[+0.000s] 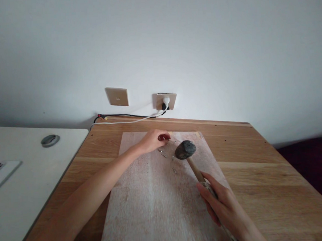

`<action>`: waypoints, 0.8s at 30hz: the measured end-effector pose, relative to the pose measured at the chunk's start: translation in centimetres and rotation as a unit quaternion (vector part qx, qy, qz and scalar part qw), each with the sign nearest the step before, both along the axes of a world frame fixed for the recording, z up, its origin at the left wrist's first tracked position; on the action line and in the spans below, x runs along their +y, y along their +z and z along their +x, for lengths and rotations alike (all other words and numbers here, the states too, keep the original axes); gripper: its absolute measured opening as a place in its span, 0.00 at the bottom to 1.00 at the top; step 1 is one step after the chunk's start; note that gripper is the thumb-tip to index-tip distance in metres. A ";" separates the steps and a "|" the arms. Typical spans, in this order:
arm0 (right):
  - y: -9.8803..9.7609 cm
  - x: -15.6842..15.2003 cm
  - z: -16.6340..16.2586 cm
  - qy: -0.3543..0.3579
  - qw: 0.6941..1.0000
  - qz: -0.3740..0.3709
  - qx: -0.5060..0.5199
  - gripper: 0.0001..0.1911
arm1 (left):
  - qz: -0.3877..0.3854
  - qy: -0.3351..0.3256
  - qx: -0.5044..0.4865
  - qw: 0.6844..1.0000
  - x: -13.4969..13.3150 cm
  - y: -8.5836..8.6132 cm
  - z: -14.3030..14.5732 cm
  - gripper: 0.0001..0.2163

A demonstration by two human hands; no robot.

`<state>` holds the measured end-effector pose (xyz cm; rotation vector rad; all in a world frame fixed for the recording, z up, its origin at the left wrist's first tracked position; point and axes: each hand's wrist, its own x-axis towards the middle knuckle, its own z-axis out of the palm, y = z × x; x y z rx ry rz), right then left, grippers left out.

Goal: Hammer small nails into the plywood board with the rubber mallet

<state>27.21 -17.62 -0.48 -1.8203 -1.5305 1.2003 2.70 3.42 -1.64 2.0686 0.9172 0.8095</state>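
My right hand is wrapped round the wooden handle of a rubber mallet, its dark head raised over the board at right of centre. Toward the far end of the pale, worn wooden board, my left hand is closed in a pinch, thumb and fingertips together. Whatever sits between those fingertips is too small to make out. Several small, thin, shiny metal pieces that look like nails lie loose on the board, beside my left hand and below the mallet head.
Under the board is a wooden table against a white wall. Black and white cables run along its back edge to a wall socket. A white desk with a round grey cable grommet adjoins at left. Dark fabric lies at right.
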 end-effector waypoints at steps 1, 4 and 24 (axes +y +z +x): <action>0.0 0.0 0.0 -0.001 1.000 -0.003 0.000 0.34 | -0.003 0.003 -0.002 1.000 0.0 -0.3 0.0 0.06; 0.1 -0.1 0.0 -0.004 1.000 -0.007 0.000 0.34 | -0.007 0.004 -0.003 1.000 -0.1 -0.9 -0.1 0.05; 1.4 3.3 -1.6 0.001 0.998 0.048 0.040 0.27 | 0.033 0.007 0.021 0.999 -0.2 -1.2 -0.1 0.04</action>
